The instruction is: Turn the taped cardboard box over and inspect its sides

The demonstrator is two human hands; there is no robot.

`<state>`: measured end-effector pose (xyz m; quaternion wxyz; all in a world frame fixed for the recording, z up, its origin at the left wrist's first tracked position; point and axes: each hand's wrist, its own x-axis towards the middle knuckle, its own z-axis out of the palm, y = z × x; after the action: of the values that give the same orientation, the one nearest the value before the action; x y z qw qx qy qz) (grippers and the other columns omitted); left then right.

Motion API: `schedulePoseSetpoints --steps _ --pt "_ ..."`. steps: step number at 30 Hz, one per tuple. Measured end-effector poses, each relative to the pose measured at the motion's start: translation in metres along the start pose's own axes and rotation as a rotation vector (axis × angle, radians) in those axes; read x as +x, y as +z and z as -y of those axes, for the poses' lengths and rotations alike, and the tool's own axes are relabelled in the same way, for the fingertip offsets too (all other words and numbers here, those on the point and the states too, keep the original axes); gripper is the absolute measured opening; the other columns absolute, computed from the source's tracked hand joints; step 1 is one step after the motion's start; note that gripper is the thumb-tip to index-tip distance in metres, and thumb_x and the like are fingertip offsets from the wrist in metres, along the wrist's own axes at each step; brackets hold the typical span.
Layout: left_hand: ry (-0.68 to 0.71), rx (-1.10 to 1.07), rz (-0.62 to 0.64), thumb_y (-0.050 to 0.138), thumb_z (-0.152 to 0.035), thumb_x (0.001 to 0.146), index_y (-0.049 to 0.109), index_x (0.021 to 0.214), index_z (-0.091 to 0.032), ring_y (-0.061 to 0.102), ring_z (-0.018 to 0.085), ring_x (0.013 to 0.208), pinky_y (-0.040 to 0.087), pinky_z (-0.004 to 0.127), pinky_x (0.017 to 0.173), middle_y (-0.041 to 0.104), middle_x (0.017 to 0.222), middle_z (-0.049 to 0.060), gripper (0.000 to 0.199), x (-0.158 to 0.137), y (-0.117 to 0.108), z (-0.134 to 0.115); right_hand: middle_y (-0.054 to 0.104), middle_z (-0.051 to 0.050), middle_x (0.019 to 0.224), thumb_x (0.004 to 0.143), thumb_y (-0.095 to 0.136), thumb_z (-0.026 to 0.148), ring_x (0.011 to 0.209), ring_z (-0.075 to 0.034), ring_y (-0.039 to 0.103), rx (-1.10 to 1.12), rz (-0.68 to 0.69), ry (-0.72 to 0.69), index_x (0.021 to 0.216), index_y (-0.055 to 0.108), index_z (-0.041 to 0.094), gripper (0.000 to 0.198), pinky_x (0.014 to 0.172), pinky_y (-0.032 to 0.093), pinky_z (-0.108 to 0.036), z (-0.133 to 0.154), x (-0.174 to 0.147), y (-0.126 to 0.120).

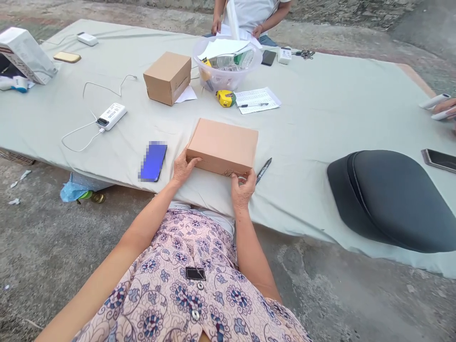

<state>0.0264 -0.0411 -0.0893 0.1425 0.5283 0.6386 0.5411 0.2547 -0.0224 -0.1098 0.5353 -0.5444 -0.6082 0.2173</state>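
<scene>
A closed brown cardboard box (223, 141) lies flat near the front edge of the cloth-covered table (320, 118). My left hand (183, 167) grips its near left corner, thumb along the front face. At the near right corner, my right hand (243, 189) holds the box with the thumb on the front and the fingers partly hidden. Just right of that hand lies a black marker pen (264, 170). A phone (154, 161) with a blurred blue screen rests to the left of my left hand.
Farther back stand a second cardboard box (167, 78), a clear plastic basket (228, 71), a yellow tape measure (225, 98) and a printed sheet (258, 100). A white power strip (111, 117) lies left. A black padded seat (395, 199) sits right. Another person (249, 19) is opposite.
</scene>
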Motion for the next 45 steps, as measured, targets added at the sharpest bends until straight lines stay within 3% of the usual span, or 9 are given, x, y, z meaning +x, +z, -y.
schedulePoseSetpoints --steps 10,20,26,31,38,45 --pt "-0.062 0.049 0.002 0.067 -0.065 0.081 0.066 0.114 -0.017 0.068 0.021 0.084 0.055 0.033 0.075 0.075 0.096 0.009 0.058 -0.0023 -0.0012 -0.0048 0.058 -0.009 0.104 0.087 0.058 0.052 0.09 -0.019 0.058 0.019 -0.003 -0.03 0.123 0.056 0.02 0.049 0.076 0.055 -0.035 0.0057 -0.0013 -0.0064" --pt "-0.06 0.061 0.021 0.061 -0.073 0.081 0.066 0.114 -0.016 0.067 0.021 0.08 0.054 0.034 0.077 0.074 0.092 0.01 0.066 -0.0022 -0.002 -0.0049 0.059 -0.008 0.101 0.084 0.06 0.051 0.087 -0.018 0.059 0.055 -0.017 0.036 0.117 0.056 0.018 0.047 0.071 0.056 -0.033 0.0056 -0.0006 -0.0039" --pt "-0.015 0.019 0.026 0.06 -0.075 0.08 0.061 0.126 -0.017 0.069 0.027 0.101 0.055 0.04 0.09 0.073 0.11 0.015 0.074 -0.0032 -0.0027 -0.0051 0.057 -0.009 0.107 0.081 0.063 0.048 0.092 -0.019 0.057 0.04 0.001 0.059 0.12 0.054 0.019 0.049 0.071 0.056 -0.033 0.006 0.0003 -0.0051" --pt "0.058 -0.019 0.065 0.06 -0.067 0.085 0.051 0.137 -0.018 0.06 0.03 0.126 0.048 0.045 0.108 0.064 0.131 0.017 0.072 -0.003 -0.0027 -0.0049 0.058 -0.01 0.107 0.081 0.063 0.046 0.09 -0.019 0.057 0.026 0.013 0.076 0.119 0.054 0.019 0.047 0.07 0.056 -0.033 0.0065 0.0007 -0.0055" --pt "0.0 0.013 0.082 0.081 -0.055 0.071 0.036 0.148 -0.02 0.051 0.034 0.137 0.043 0.049 0.113 0.054 0.144 0.018 0.095 -0.0012 0.0025 -0.0018 0.058 -0.01 0.106 0.08 0.063 0.046 0.091 -0.02 0.057 0.018 0.051 0.097 0.118 0.053 0.019 0.048 0.071 0.055 -0.034 0.0062 0.0014 -0.0052" --pt "-0.039 0.127 0.12 0.088 -0.047 0.064 0.028 0.154 -0.021 0.05 0.037 0.136 0.039 0.053 0.115 0.05 0.15 0.019 0.112 -0.0006 0.0025 -0.0067 0.057 -0.009 0.107 0.079 0.063 0.047 0.09 -0.019 0.057 0.014 0.058 0.101 0.117 0.053 0.021 0.047 0.071 0.055 -0.034 0.0063 0.0017 -0.0052"
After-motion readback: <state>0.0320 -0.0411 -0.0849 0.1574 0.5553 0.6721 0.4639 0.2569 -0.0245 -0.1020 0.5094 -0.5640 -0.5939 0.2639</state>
